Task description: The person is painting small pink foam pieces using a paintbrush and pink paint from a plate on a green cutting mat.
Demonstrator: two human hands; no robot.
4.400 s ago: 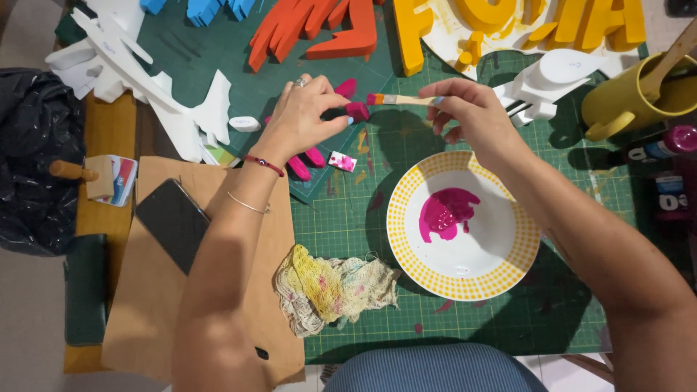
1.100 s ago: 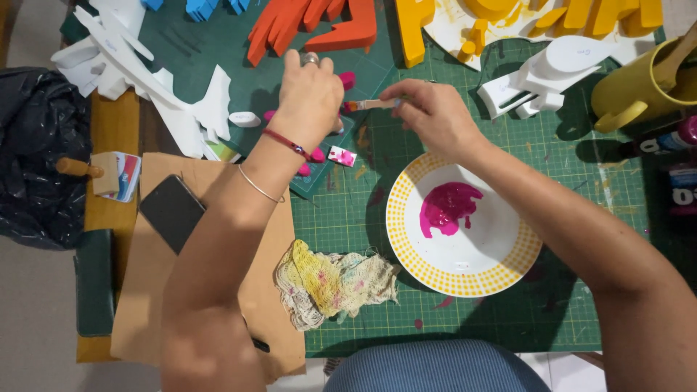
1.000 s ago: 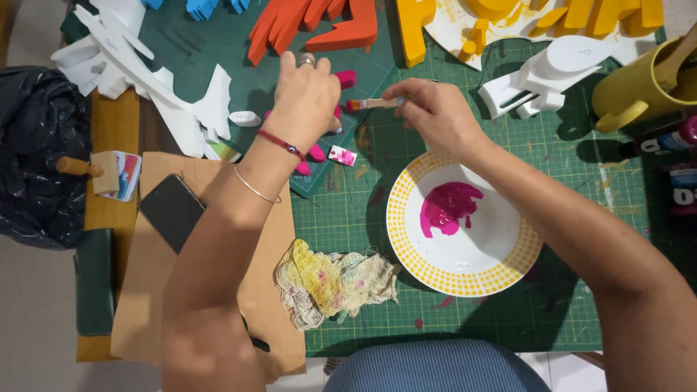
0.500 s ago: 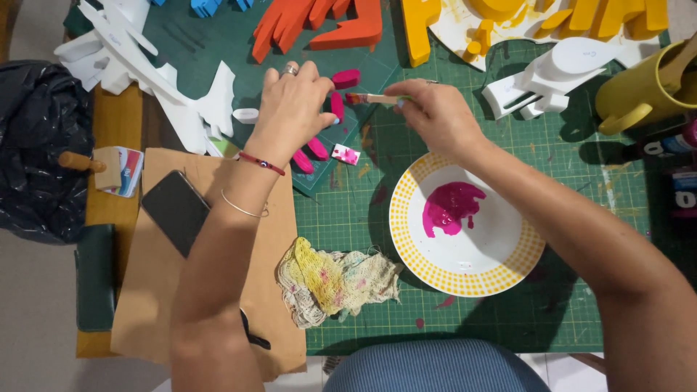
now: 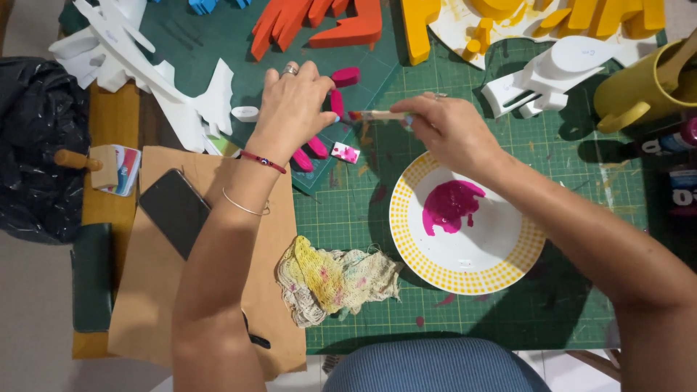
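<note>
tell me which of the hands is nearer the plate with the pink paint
Right. The right hand, holding a paintbrush, hovers just above the plate's upper rim. The left hand sits farther left, pressing on the pink foam piece.

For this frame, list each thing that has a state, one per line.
left hand: pressing down on the pink foam shape
right hand: gripping the paintbrush, tip at the shape
plate: holds a blot of pink paint
rag: crumpled, paint-stained
phone: screen dark
yellow mug: upright
</note>
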